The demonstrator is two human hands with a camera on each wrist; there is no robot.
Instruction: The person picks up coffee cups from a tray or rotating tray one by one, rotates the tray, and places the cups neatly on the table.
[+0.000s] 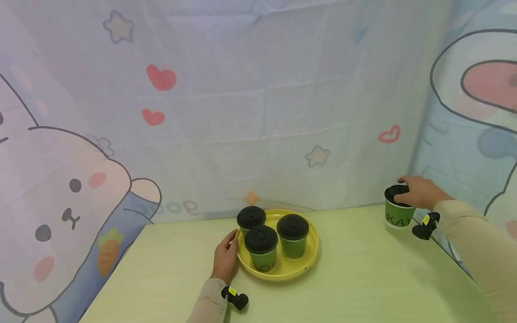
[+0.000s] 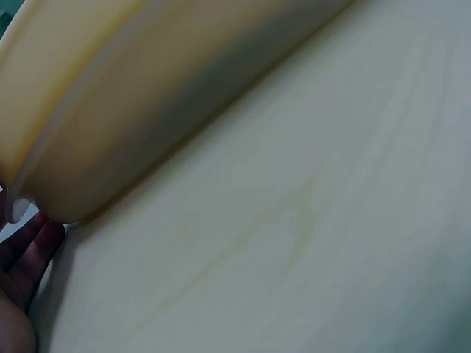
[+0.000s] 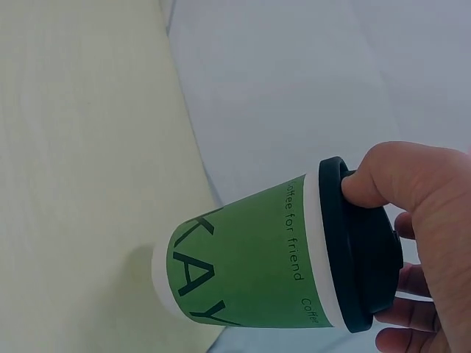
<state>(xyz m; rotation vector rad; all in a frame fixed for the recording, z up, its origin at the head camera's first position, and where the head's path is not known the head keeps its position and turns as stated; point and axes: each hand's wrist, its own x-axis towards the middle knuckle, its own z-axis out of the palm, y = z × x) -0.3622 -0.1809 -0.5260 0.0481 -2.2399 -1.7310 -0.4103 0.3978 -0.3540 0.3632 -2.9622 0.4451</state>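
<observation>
Head view: right hand [image 1: 422,193], thumb and fingers [image 3: 405,312] closed about black lid [image 1: 391,192] of green "KAY" cup [image 1: 393,214], table's [image 1: 363,273] far right. Left hand [image 1: 224,258] pinches rim of yellow plate [image 1: 282,275] bearing three lidded cups [image 1: 294,246].

A creased, pale lavender-blue fabric backdrop [image 1: 242,157] hangs behind a light yellow-green tabletop [image 1: 355,273], its surface faintly streaked. Red hearts [image 1: 161,78] and beige stars [image 1: 119,28] dot the cloth, with an outlined pink heart [image 1: 389,134] toward the right and an orange four-pointed sparkle [image 1: 251,198] low near the table's far edge. At left, a large white cartoon animal [image 1: 86,193] with pink cheeks wears blue, an orange carrot [image 1: 108,252] printed on the clothing. At right, a bluish side panel [image 1: 448,143] meets the backdrop at a corner, bearing a dark-outlined pink oval [image 1: 490,85]. Soft, diffuse light falls across the scene.
</observation>
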